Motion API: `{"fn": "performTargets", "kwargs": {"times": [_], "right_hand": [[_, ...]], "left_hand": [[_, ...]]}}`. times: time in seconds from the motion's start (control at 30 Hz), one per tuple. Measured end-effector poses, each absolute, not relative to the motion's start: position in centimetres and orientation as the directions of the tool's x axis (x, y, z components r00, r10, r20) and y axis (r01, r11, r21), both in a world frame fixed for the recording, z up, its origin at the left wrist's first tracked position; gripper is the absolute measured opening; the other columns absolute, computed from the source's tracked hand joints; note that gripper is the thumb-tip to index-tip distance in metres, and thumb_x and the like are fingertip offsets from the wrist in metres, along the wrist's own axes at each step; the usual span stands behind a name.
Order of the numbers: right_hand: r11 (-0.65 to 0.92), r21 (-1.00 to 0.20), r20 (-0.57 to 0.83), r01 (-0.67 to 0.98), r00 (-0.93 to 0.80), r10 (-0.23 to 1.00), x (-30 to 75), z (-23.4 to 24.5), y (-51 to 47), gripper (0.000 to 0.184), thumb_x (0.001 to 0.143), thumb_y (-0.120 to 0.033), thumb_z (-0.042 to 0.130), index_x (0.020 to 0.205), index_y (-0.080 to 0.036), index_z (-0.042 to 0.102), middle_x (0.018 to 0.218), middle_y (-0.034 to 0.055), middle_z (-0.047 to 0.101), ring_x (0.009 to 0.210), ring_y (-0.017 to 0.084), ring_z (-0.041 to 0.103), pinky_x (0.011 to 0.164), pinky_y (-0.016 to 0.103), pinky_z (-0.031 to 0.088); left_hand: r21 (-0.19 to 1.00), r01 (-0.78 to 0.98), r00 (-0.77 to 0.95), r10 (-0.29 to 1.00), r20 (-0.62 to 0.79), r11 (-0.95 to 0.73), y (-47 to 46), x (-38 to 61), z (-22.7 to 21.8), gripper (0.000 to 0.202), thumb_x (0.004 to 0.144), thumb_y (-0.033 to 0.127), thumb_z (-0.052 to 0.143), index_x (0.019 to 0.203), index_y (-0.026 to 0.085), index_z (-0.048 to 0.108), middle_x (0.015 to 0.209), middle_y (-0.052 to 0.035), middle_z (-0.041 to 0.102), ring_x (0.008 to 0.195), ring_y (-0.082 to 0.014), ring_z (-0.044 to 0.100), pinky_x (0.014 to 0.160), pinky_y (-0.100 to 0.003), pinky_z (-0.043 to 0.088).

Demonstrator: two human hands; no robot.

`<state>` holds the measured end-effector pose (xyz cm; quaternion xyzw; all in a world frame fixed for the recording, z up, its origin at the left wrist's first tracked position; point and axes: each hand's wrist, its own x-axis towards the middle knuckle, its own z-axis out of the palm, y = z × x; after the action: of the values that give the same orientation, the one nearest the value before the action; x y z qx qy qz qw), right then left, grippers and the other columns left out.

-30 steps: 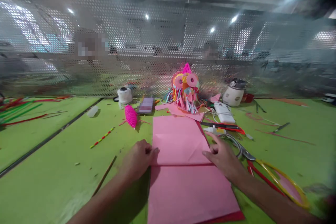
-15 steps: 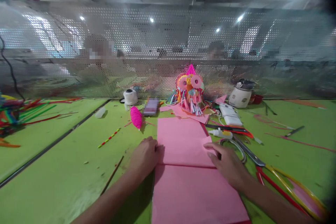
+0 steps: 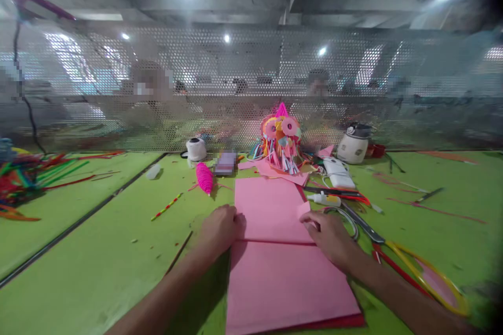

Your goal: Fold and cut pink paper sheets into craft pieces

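A long sheet of pink paper point(image 3: 275, 282) lies on the green table point(image 3: 98, 267) in front of me, with a crease or seam across its middle. My left hand point(image 3: 218, 230) rests curled on the paper's left edge at that crease. My right hand point(image 3: 328, 233) is at the right edge, its fingers pinching up a small corner of the paper point(image 3: 303, 209). A red sheet shows under the pink one at its near right corner.
A colourful paper craft with tassels point(image 3: 281, 138) stands behind the sheet. A pink yarn spool point(image 3: 204, 178), a glue bottle point(image 3: 324, 199), scissors point(image 3: 367, 227), a yellow hoop point(image 3: 432, 282) and a white pot point(image 3: 353, 147) lie around. Coloured sticks point(image 3: 35, 178) are at far left. A perforated metal screen backs the table.
My right hand has slid inward onto the paper's right edge and lifted a small corner. My left hand has stayed at the left edge. The camera view has shifted slightly.
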<state>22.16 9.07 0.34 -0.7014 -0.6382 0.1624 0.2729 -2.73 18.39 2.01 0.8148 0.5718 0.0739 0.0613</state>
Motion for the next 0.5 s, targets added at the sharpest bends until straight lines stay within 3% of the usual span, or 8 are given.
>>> {"fn": "performTargets", "kwargs": {"times": [0.23,0.5], "right_hand": [[-0.055,-0.572,0.112,0.818,0.143,0.983,22.06,0.48,9.14,0.030,0.083,-0.016,0.046,0.097,-0.016,0.073,0.088,0.0074,0.075,0.079,0.021,0.067,0.072,0.029,0.044],[-0.023,-0.533,0.128,0.846,0.108,0.986,22.19,0.04,9.48,0.031,0.084,-0.015,0.045,0.099,-0.014,0.072,0.094,0.0091,0.074,0.086,0.022,0.067,0.075,0.030,0.043]], "left_hand": [[0.176,0.937,0.297,0.954,0.049,-0.301,18.44,-2.76,1.72,0.030,0.086,0.032,0.042,0.071,0.017,0.063,0.066,-0.0073,0.064,0.058,-0.0176,0.055,0.053,-0.028,0.026],[0.172,0.943,0.281,0.959,0.038,-0.283,18.31,-2.65,2.14,0.032,0.087,0.035,0.040,0.071,0.018,0.061,0.068,-0.0065,0.065,0.060,-0.0182,0.057,0.054,-0.028,0.027]]}}
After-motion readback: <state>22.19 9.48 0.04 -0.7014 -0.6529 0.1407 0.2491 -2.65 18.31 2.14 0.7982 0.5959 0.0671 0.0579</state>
